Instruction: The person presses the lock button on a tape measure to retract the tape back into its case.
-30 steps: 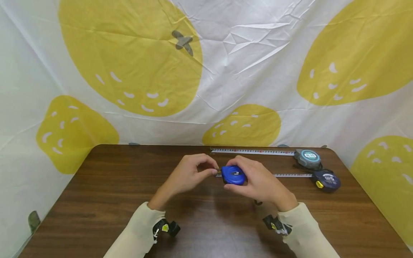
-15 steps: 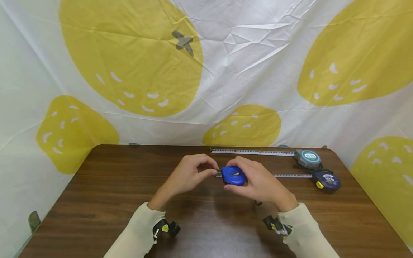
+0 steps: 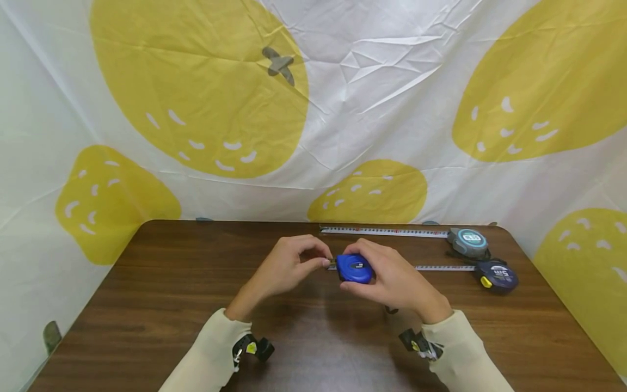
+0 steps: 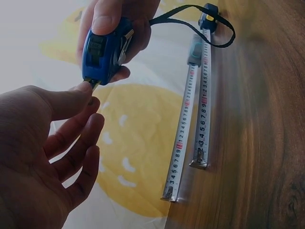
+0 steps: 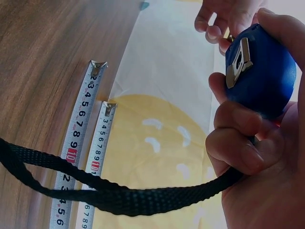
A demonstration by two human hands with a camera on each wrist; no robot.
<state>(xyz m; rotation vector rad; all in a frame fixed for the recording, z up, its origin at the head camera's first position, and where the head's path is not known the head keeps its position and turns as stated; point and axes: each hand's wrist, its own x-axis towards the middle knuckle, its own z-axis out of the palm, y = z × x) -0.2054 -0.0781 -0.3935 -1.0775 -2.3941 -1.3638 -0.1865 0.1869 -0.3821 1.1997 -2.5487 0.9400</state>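
- The blue tape measure [image 3: 355,268] is held up above the table [image 3: 196,332], between the two hands, in front of the person.
- The right hand [image 3: 392,276] grips its case, with the thumb and fingers curled round it.
- The left hand [image 3: 296,262] pinches the short metal end [image 4: 96,85] of its tape between thumb and finger, right at the case mouth; the other fingers are loosely bent.
- A silver clip [image 5: 239,62] shows on the case, and a black strap [image 5: 138,200] loops out from the right hand.
- Beyond the hands, a dark blue tape measure [image 3: 497,275] with a yellow button lies toward the table's right side, its white tape [image 3: 446,268] drawn out to the left.
- Just behind it lies a gray tape measure [image 3: 468,242], its own tape [image 3: 382,231] stretched left along the back edge, roughly parallel to the other.
- Both arms wear pale sleeves [image 3: 208,351] and black wrist cameras [image 3: 252,347].
- Behind the table hangs a white cloth [image 3: 392,109] printed with large yellow fruit.
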